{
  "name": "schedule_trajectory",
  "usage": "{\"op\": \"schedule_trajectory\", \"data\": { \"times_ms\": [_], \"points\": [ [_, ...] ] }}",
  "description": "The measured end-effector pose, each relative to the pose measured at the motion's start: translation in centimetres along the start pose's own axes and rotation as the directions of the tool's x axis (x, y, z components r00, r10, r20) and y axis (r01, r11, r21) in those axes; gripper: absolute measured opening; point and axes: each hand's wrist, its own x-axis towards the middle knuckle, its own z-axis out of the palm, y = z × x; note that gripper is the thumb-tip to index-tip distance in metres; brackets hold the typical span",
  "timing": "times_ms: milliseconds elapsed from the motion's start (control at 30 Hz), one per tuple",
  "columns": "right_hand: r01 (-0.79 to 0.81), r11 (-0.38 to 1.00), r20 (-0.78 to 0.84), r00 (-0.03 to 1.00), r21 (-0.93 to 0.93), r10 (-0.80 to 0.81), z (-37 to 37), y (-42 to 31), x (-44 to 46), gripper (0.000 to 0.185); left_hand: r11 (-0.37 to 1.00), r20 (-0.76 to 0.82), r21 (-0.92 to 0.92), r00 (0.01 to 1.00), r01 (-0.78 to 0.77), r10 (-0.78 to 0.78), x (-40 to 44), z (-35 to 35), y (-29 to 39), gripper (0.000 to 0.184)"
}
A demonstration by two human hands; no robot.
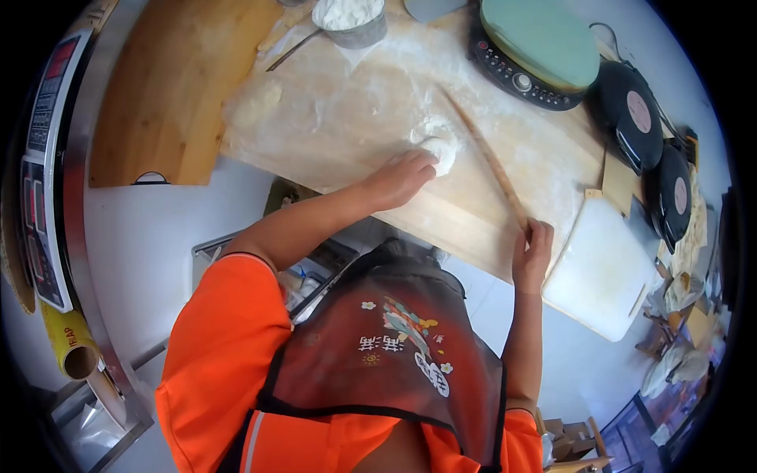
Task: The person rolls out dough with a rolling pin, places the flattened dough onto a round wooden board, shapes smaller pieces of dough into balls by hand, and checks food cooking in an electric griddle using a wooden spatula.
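Your left grip curled at dough edge, can't tell if pinching; right grip closed round rolling pin end; keep pressure light, even

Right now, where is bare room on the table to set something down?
Between the dough and the metal bowl, and between the rolling pin and the white board; both patches are floury. It is crowded at right, around the green-topped griddle and the black round pans.

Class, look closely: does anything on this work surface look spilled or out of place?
Loose white powder lies scattered across the wooden table, beside the dough and outside the metal bowl. It looks spilled, though it may be deliberate dusting.
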Motion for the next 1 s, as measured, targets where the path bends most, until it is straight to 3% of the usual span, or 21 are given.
{"op": "schedule_trajectory", "data": {
  "times_ms": [67,167,267,300,333,467,533,600,733,800,867,1000],
  "points": [
    [0.099,0.995,0.059,0.993,0.025,-0.1,0.9,-1.5,1.6,0.03,0.996,0.017,-0.012,0.996,0.092,-0.092,-0.3,-2.4,1.0,0.031],
    [0.231,0.973,0.205,0.952,-0.001,-0.226,3.2,-2.8,3.7,0.028,0.961,-0.166,0.206,0.974,0.186,-0.153,1.2,-5.3,-1.5,0.053],
    [0.36,0.907,0.261,0.917,-0.217,-0.302,6.1,-2.7,7.6,0.032,0.917,-0.043,0.295,0.962,0.27,-0.27,1.4,-1.0,-8.0,0.067],
    [0.351,0.866,0.245,0.929,-0.355,-0.276,6.7,-2.4,9.5,0.044,0.897,-0.1,0.335,0.958,0.288,-0.27,3.6,-0.7,-10.3,0.068],
    [0.38,0.814,0.143,0.924,-0.44,-0.354,8.1,-0.5,11.4,0.052,0.877,-0.147,0.368,0.95,0.31,-0.274,6.1,-0.4,-11.9,0.069],
    [0.313,0.817,0.151,0.95,-0.483,-0.275,8.1,1.6,15.3,0.064,0.797,-0.267,0.405,0.892,0.447,-0.365,9.6,-0.6,-9.7,0.072],
    [0.358,0.826,0.209,0.932,-0.434,-0.294,7.4,1.3,11.3,0.067,0.761,-0.158,0.499,0.907,0.415,-0.391,7.0,-0.1,-6.8,0.074],
    [0.332,0.861,0.25,0.936,-0.385,-0.249,6.7,0.6,6.5,0.07,0.839,0.157,0.388,0.87,0.382,-0.468,2.6,-1.3,-2.5,0.074],
    [0.35,0.854,0.341,0.914,-0.385,-0.221,5.7,-1.0,7.2,0.068,0.909,0.075,0.342,0.958,0.236,-0.277,1.6,0.8,-7.0,0.073],
    [0.363,0.796,0.3,0.924,-0.484,-0.239,6.6,1.2,12.3,0.064,0.856,-0.009,0.398,0.935,0.329,-0.355,7.2,-0.5,-8.7,0.072],
    [0.286,0.84,0.21,0.955,-0.461,-0.21,7.4,4.7,16.0,0.064,0.85,-0.233,0.338,0.911,0.403,-0.34,11.6,0.1,-11.0,0.072],
    [0.302,0.844,0.223,0.949,-0.443,-0.223,6.2,2.7,11.1,0.066,0.778,-0.209,0.467,0.908,0.42,-0.364,9.0,0.5,-7.0,0.073]
  ]
}}
